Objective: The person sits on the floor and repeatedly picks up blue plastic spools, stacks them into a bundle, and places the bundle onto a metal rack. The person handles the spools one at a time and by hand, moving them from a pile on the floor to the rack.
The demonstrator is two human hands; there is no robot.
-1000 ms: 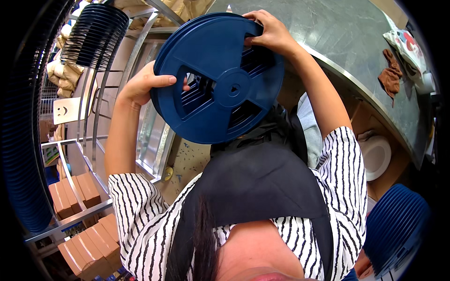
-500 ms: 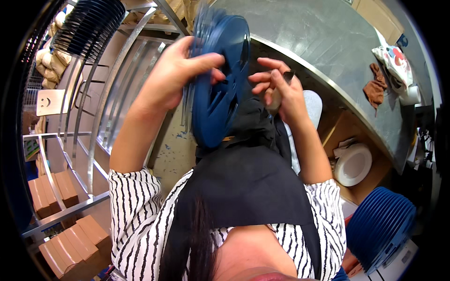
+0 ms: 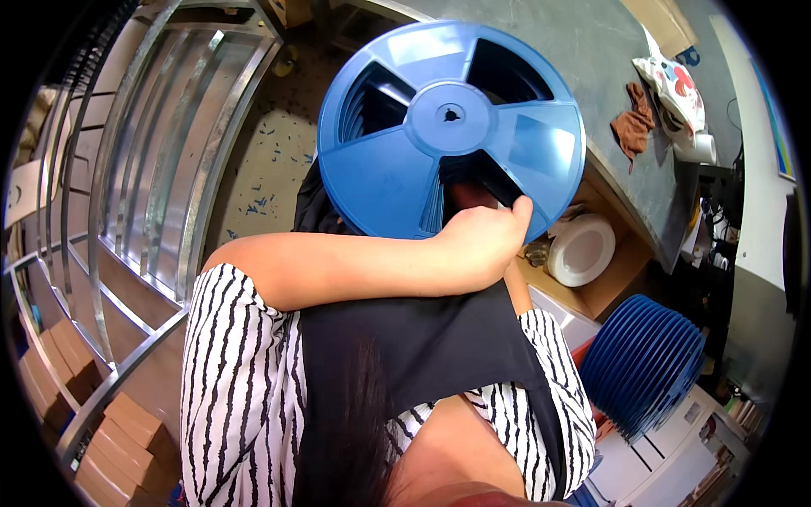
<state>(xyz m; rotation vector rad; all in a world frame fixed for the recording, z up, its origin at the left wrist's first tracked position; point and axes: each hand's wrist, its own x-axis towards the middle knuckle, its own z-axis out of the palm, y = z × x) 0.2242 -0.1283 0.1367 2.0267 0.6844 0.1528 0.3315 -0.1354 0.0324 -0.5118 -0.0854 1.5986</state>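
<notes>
A stack of blue plastic reels (image 3: 363, 173) stands in front of me, its top disc facing up with a round hub and wedge-shaped cutouts. My left forearm crosses in front of me, and my left hand (image 3: 486, 245) is closed on the near right rim of the stack, beside a cutout. My right forearm rises behind that hand; the right hand itself is mostly hidden by the stack and my left hand. A dim reddish patch shows through the near cutout, but I cannot tell what it is.
Another stack of blue reels (image 3: 646, 363) stands at the lower right. A grey metal table (image 3: 583, 80) holds a brown cloth (image 3: 634, 127) and a printed bag (image 3: 676, 93). Below it, a white roll (image 3: 583, 249) sits in a cardboard box. Metal racking (image 3: 160, 160) and brown cartons (image 3: 122, 448) line the left.
The blue reel that my left hand held on edge is now out of that hand or flat on the stack. My left hand has moved right and down to the stack's rim; my right hand went behind it.
</notes>
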